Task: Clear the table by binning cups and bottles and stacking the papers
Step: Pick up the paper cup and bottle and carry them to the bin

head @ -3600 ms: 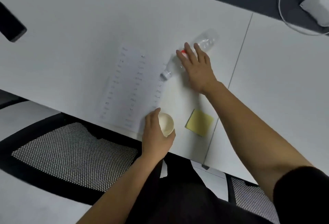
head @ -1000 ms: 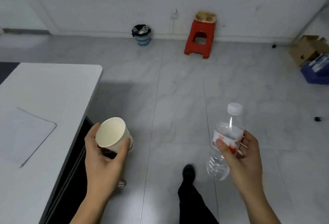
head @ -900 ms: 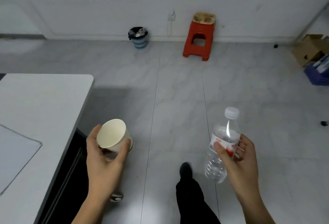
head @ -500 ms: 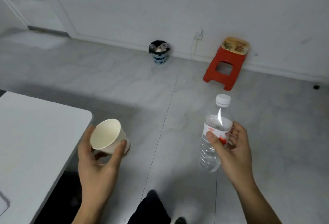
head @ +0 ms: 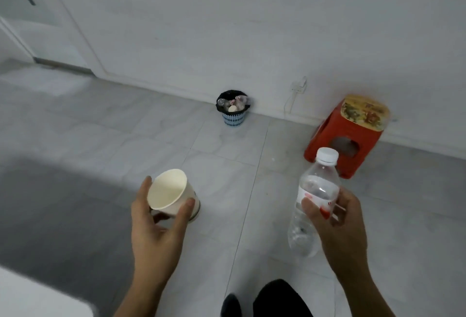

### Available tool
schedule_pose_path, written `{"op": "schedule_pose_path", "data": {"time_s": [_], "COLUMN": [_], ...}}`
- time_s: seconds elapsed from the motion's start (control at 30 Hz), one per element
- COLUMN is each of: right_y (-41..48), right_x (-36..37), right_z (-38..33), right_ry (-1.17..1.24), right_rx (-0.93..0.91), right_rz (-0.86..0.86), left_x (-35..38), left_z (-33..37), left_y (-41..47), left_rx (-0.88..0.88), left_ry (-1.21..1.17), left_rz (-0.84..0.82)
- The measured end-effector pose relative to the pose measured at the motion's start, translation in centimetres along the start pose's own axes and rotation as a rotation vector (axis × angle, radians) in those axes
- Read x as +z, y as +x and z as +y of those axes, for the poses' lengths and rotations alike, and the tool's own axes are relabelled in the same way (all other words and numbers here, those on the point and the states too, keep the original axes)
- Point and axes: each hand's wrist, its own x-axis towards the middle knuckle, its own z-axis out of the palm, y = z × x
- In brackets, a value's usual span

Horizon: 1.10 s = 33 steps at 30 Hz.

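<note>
My left hand (head: 156,231) grips a white paper cup (head: 169,193), tilted with its empty mouth toward me. My right hand (head: 338,226) holds a clear plastic bottle (head: 314,198) with a white cap and a red-and-white label, roughly upright. Both are carried in the air over the tiled floor. Ahead, against the wall, stands a small blue bin (head: 234,112) with a black liner, with bottles and a cup showing inside. No papers are in view.
A red plastic stool (head: 345,137) stands by the wall right of the bin. A white table corner (head: 37,296) shows at the lower left. A door (head: 30,14) is at the far left. My leg and shoe (head: 267,301) are at the bottom.
I picked the cup and bottle off the table, turned away and walked toward the bin; it and the stool are closer, and the table has slipped almost out of view.
</note>
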Motion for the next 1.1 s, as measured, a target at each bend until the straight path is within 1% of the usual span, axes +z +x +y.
{"op": "schedule_pose_path", "data": {"time_s": [0.1, 0.2, 0.33, 0.4, 0.47, 0.53, 0.6, 0.7, 0.8, 0.87, 0.97, 1.1], "right_y": [7.3, 15.1, 27.4, 33.2, 39.3, 45.1, 50.2, 57.2, 63.9, 68.3, 74.4, 81.5], "right_x": [1.5, 4.2, 8.3, 10.5, 12.9, 15.4, 17.8, 22.0, 26.7, 30.2, 35.3, 40.4], "right_z": [-0.3, 0.6, 0.9, -0.6, -2.8, -4.9, -6.6, -8.1, -8.1, -7.6, -7.4, -8.0], "right_ry": [0.031, 0.049, 0.095, 0.115, 0.114, 0.088, 0.062, 0.036, -0.002, -0.029, -0.068, -0.084], "right_rx": [0.038, 0.095, 0.113, 0.118, 0.103, 0.08, 0.058, 0.061, 0.083, 0.092, 0.157, 0.238], "right_rz": [0.078, 0.107, 0.083, 0.063, 0.028, -0.024, -0.076, -0.109, -0.14, -0.13, -0.099, -0.134], "left_x": [5.5, 11.7, 20.0, 23.0, 25.6, 27.7, 29.3, 31.6, 34.5, 36.6, 40.2, 45.0], "left_z": [1.1, 0.7, 1.0, 2.5, 4.5, 5.6, 6.1, 4.9, 2.2, 0.2, -1.9, -3.2], "left_y": [6.9, 13.8, 23.2, 27.9, 32.8, 37.4, 41.4, 47.3, 53.9, 59.1, 67.7, 77.0], "left_rx": [0.039, 0.035, 0.012, -0.001, 0.023, 0.018, -0.024, -0.084, -0.143, -0.142, -0.17, -0.246], "left_ry": [0.017, 0.028, 0.067, 0.086, 0.084, 0.082, 0.062, 0.049, 0.076, 0.11, 0.168, 0.208], "left_rz": [-0.062, -0.102, -0.098, -0.103, -0.091, -0.054, 0.001, 0.055, 0.046, 0.042, -0.046, -0.107]}}
